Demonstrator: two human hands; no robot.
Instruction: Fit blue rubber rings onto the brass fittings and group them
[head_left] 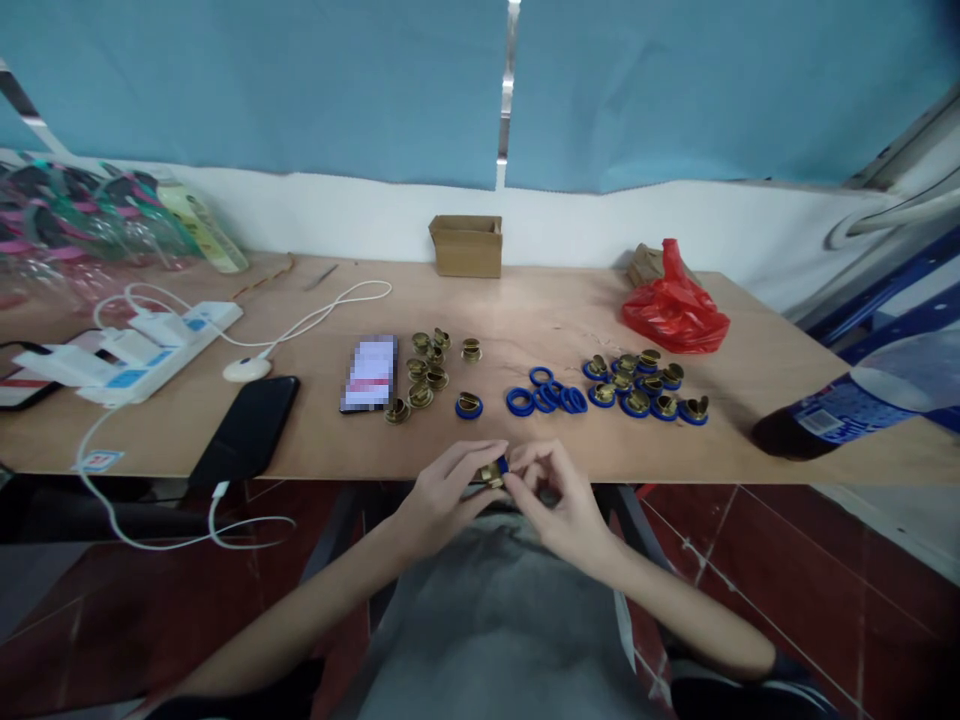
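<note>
Between my two hands, just off the table's front edge, is a small brass-coloured metal fitting [492, 473] with a blue ring [503, 464] at its right side. My left hand [442, 500] grips the fitting between thumb and fingers. Pinched against the blue ring are the fingertips of my right hand [562, 505]; they partly cover it. Beyond my hands lie loose blue rings [520, 402] in a small group. One brass fitting on a blue ring [469, 405] sits alone. Bare brass fittings [420, 395] cluster to the left, and several ringed fittings [636, 402] to the right.
Left are a lit phone [369, 373], a dark phone [247, 428], a white power strip [172, 350] with cables, and clear bottles [97, 230]. A cardboard box [466, 247] stands at the back. Right are a red plastic bag [675, 310] and a large drink bottle [825, 410] lying tilted.
</note>
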